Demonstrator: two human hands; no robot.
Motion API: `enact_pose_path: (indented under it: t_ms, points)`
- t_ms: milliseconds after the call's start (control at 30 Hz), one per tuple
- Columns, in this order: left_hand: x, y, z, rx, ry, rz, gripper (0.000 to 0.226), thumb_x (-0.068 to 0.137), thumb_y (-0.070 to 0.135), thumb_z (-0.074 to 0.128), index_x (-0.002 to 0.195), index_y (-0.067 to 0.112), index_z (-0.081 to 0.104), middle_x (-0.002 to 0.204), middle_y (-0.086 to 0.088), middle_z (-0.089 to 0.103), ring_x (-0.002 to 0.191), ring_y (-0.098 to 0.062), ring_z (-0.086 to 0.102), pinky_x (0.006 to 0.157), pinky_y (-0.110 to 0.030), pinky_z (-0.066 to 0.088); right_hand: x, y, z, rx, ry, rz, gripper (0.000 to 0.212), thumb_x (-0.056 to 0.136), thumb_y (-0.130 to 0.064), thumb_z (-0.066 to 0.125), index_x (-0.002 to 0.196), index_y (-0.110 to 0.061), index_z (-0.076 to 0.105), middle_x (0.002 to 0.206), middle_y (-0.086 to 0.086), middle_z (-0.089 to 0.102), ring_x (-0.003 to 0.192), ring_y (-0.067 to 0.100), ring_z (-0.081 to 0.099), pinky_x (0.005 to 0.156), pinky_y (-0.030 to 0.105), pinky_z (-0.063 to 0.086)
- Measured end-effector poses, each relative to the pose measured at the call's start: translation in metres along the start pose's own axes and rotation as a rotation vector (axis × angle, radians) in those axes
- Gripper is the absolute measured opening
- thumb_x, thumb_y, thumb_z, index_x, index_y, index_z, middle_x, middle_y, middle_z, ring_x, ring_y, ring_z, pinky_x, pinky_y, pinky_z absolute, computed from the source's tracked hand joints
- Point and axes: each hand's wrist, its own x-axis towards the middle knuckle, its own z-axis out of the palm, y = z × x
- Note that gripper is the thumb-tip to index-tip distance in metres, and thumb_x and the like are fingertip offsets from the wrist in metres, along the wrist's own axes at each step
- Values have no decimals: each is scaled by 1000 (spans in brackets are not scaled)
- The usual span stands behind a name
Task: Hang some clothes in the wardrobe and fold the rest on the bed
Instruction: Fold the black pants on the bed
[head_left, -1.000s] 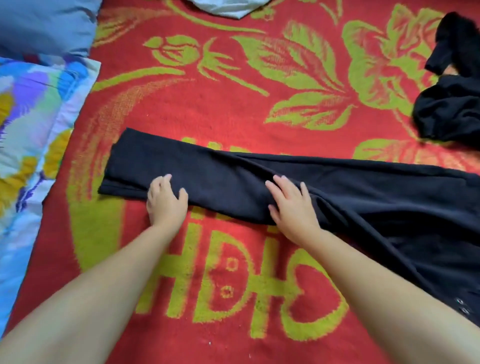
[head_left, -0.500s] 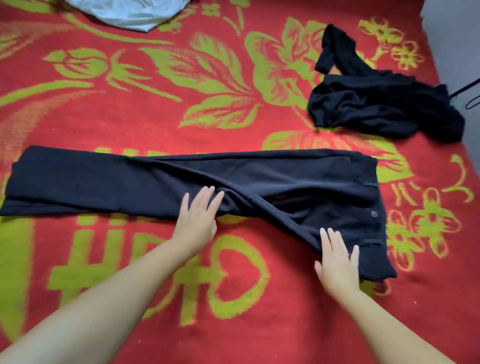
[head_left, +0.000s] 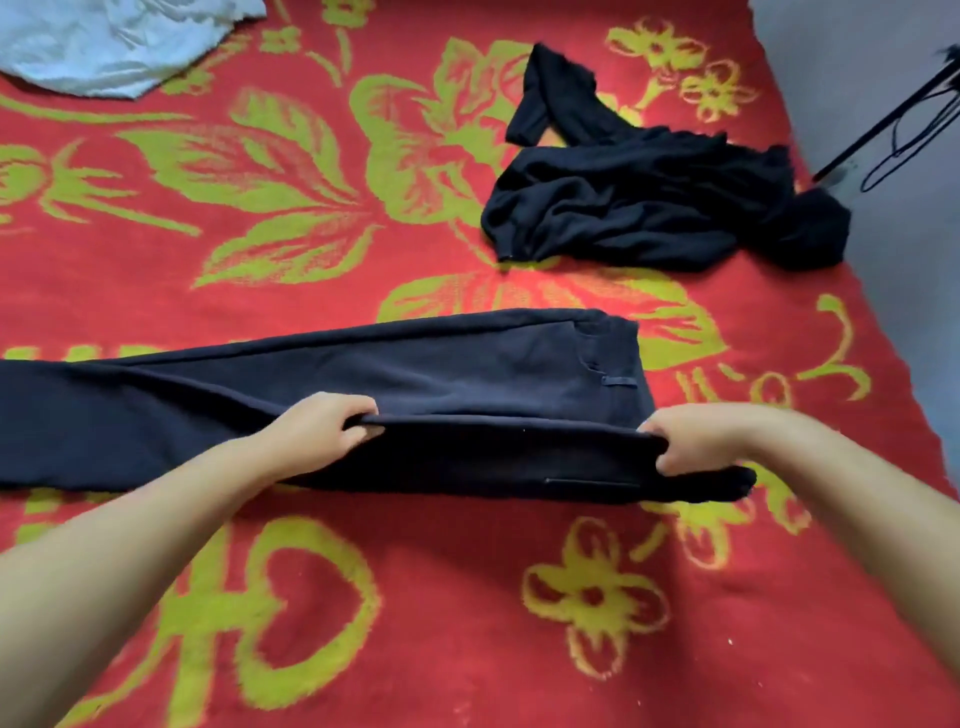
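Dark navy trousers (head_left: 467, 374) lie across the bed (head_left: 467, 623), which is covered with a red blanket patterned in yellow-green flowers; legs run off the left edge of view, waistband end toward the right. Left hand (head_left: 322, 423) has its grip clenched on the near edge of the trousers around the crotch area, fingers curled over the fabric edge. Right hand (head_left: 691, 439) grips the near corner of the waistband end, fingers curled round the cloth. The edge between both hands is lifted and pulled taut, forming a straight fold line with the near flap hanging under it; the rest of the trousers lies flat on the blanket. A belt loop is visible near the waistband. Crumpled black garment (head_left: 649, 213) lies well apart, farther back on the right side of the bed. Pale blue-white cloth (head_left: 114, 41) sits at the top left corner. Black hanger (head_left: 904, 119) partly visible beyond the bed's right edge.
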Motion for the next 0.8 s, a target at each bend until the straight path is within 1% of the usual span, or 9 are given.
enact_pose_path:
  t_ms: [33,100,200,267,433,500,567,667,800]
  points:
    - [7,1,-13,-33,29,-9,17,91,31,60,75,27,55,63,9,55,65,-15,55,61,-32,40,3,8,-28,-32,7,11,10,81,-15,52,78,-25,53,80,-9,61,75,15,57,62,28,42]
    - [35,4,-36,-21,165,-45,14,91,36,61,82,25,62,67,9,58,66,-16,54,62,-32,40,24,23,-80,-78,177,52,15,84,-15,54,96,-24,58,100,0,65,88,21,58,71,28,42]
    - [78,10,-50,123,470,-269,33,94,33,57,122,16,58,117,-11,58,112,-32,51,101,-46,34,73,24,-111,21,757,154,41,89,-11,52,129,-17,51,128,12,55,116,31,50,98,39,37]
    - [89,18,-39,56,524,-444,51,96,34,52,142,16,39,140,-14,42,132,-33,35,114,-53,17,99,13,-97,168,952,190,53,91,-18,55,141,-17,38,138,13,45,126,34,42,103,47,34]
    - [29,16,55,76,192,-472,69,96,55,34,153,29,5,161,1,-6,147,-14,-10,115,-55,-3,135,7,6,622,572,256,69,99,-41,42,154,-23,4,160,10,4,145,32,14,113,52,23]
    - [-2,-1,82,146,41,-484,80,92,66,31,151,32,-12,159,4,-21,145,-13,-20,115,-55,-5,140,11,28,770,586,337,77,96,-48,46,154,-21,4,157,15,12,142,35,22,111,52,27]
    - [-17,-18,95,240,21,-438,91,88,69,37,147,31,-23,157,4,-27,145,-14,-21,115,-55,-4,143,13,31,794,675,449,81,89,-53,55,149,-13,17,147,20,32,134,37,34,104,50,34]
    - [-16,-24,91,379,70,-409,89,91,52,47,150,30,-15,160,1,-17,147,-15,-11,116,-54,6,142,20,21,883,601,491,76,83,-52,65,133,-1,37,131,21,51,120,38,50,89,41,41]
    - [-10,-21,74,477,127,-417,78,93,7,42,153,26,-5,162,0,-2,148,-17,2,116,-45,17,121,38,-1,914,571,225,49,87,-34,68,124,-4,57,120,14,62,108,32,57,77,31,38]
